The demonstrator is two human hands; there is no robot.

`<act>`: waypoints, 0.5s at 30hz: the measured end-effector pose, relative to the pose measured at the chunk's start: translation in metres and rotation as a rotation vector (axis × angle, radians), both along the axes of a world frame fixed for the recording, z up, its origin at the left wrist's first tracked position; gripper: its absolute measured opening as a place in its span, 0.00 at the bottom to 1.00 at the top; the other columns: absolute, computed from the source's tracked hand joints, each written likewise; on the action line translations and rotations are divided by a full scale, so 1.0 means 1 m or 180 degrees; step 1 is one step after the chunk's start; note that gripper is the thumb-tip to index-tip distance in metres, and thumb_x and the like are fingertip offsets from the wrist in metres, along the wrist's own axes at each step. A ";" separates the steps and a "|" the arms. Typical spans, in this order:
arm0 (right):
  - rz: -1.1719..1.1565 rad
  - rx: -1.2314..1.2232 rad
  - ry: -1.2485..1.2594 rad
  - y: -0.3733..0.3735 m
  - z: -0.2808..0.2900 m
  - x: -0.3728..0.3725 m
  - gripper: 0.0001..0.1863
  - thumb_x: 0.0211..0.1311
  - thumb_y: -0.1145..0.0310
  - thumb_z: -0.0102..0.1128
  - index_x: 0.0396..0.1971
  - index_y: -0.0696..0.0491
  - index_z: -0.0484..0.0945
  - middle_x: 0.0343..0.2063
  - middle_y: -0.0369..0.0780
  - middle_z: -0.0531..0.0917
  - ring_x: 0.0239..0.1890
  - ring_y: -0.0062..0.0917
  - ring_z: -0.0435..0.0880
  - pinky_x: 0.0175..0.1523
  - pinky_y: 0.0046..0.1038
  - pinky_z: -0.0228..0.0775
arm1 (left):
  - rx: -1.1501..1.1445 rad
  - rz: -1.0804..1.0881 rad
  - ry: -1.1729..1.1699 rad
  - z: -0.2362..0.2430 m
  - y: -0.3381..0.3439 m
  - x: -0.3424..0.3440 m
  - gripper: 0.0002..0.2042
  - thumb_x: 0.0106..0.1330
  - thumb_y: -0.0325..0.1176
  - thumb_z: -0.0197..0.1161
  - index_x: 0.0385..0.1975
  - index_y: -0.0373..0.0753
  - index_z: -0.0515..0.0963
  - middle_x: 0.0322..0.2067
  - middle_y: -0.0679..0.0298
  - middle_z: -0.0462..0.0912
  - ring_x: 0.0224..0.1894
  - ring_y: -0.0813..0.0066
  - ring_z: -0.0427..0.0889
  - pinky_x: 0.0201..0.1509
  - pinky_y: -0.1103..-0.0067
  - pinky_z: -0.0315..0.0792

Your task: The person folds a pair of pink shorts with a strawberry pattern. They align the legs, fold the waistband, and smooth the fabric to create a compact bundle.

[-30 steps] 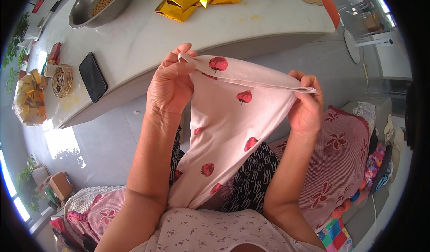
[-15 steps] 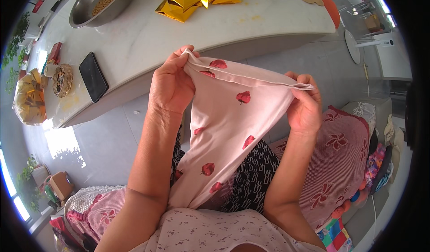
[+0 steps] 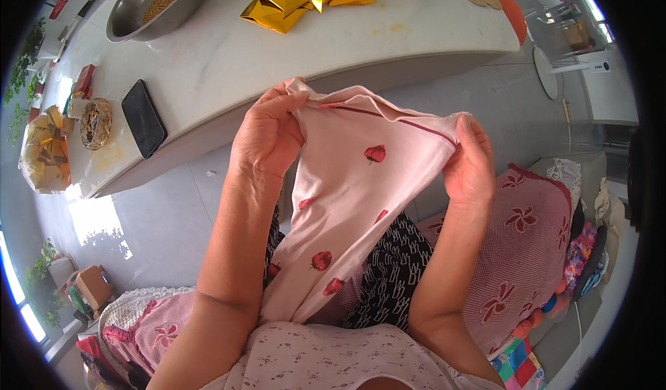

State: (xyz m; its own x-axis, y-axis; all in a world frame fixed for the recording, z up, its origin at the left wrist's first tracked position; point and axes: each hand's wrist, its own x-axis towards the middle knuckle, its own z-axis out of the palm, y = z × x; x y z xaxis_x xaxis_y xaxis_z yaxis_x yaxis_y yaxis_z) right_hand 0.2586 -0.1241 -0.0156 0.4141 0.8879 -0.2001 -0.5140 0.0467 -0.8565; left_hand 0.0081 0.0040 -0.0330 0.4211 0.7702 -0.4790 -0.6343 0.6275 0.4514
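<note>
A pale pink garment [image 3: 361, 182] with red strawberry-like prints is stretched between my two hands, above my lap. My left hand [image 3: 267, 130] pinches its upper left edge between thumb and fingers. At the upper right corner, my right hand [image 3: 470, 161] grips the same edge, its fingers partly hidden by the cloth. The edge is wavy, with a thin dark red line running below it. Tapering downward, the cloth lies over black trousers [image 3: 392, 272] with white lettering and reaches my body, where its lower end is hidden.
Ahead stands a pale table [image 3: 388, 47] with a curved edge. On it are a metal bowl [image 3: 132, 22] of small tan grains, folded gold paper pieces [image 3: 277, 15], a black phone [image 3: 144, 118] and a glass dish [image 3: 96, 123]. Pink patterned covers [image 3: 517, 251] spread over the seat beside me.
The garment's top edge has slackened and turned, so the dark red line now shows and the prints near the edge are hidden. My right hand has shifted its grip slightly.
</note>
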 end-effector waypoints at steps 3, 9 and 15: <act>-0.0098 -0.0143 -0.0021 0.002 0.001 -0.001 0.10 0.64 0.64 0.58 0.36 0.56 0.79 0.35 0.39 0.83 0.37 0.24 0.81 0.45 0.27 0.74 | 0.0016 -0.0079 -0.0011 0.006 -0.001 0.001 0.08 0.59 0.18 0.54 0.38 0.31 0.73 0.36 0.58 0.79 0.39 0.68 0.79 0.50 0.74 0.74; -0.0437 -0.0445 0.0139 0.006 0.010 -0.008 0.10 0.65 0.65 0.57 0.36 0.57 0.78 0.36 0.41 0.83 0.37 0.26 0.83 0.43 0.30 0.77 | 0.0359 -0.0605 -0.0135 0.000 0.001 0.001 0.13 0.59 0.18 0.49 0.44 0.27 0.72 0.44 0.48 0.78 0.49 0.59 0.78 0.58 0.66 0.71; -0.0605 -0.0457 0.0069 0.005 0.006 -0.004 0.06 0.64 0.70 0.56 0.34 0.57 0.78 0.35 0.41 0.83 0.37 0.26 0.83 0.43 0.29 0.77 | -0.0331 -0.0223 0.0088 -0.003 -0.001 0.004 0.11 0.65 0.27 0.54 0.46 0.32 0.73 0.45 0.53 0.79 0.50 0.61 0.78 0.60 0.65 0.70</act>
